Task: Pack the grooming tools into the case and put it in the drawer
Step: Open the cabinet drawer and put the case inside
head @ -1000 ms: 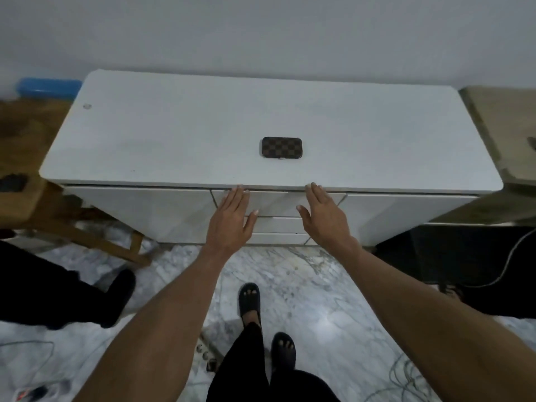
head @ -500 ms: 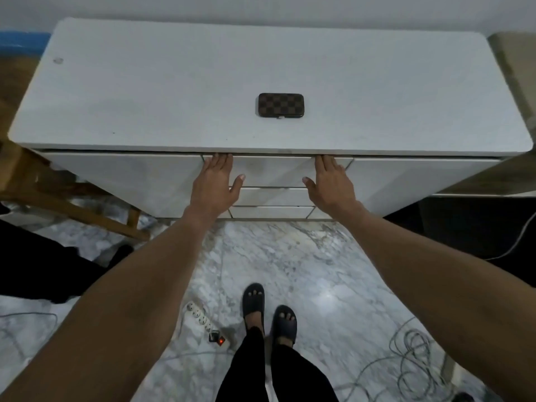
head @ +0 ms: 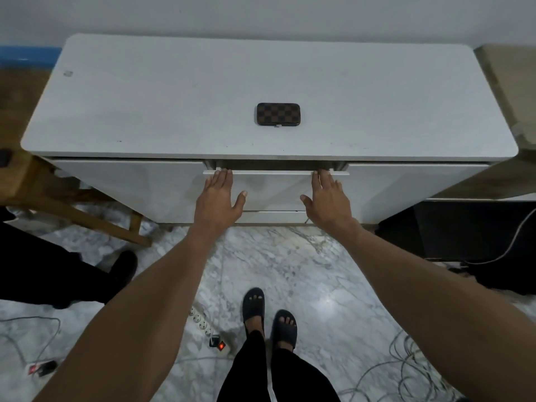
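A small brown checkered case (head: 278, 114) lies closed on top of the white cabinet (head: 174, 105), near the middle. Below it the top middle drawer (head: 275, 187) stands pulled out a little, with a dark gap behind its upper edge. My left hand (head: 218, 198) has its fingertips hooked over the drawer's top edge at the left end. At the right end my right hand (head: 327, 198) grips that edge the same way. No grooming tools are in view.
A second drawer front (head: 272, 217) sits below the open one. A wooden frame (head: 87, 216) stands left of the cabinet and a dark unit (head: 464, 230) at the right. A power strip (head: 208, 332) and cables (head: 406, 369) lie on the marble floor beside my feet.
The top middle drawer has come out a little from flush. Both hands moved from its front face to gripping its upper edge. The view shifted back slightly.
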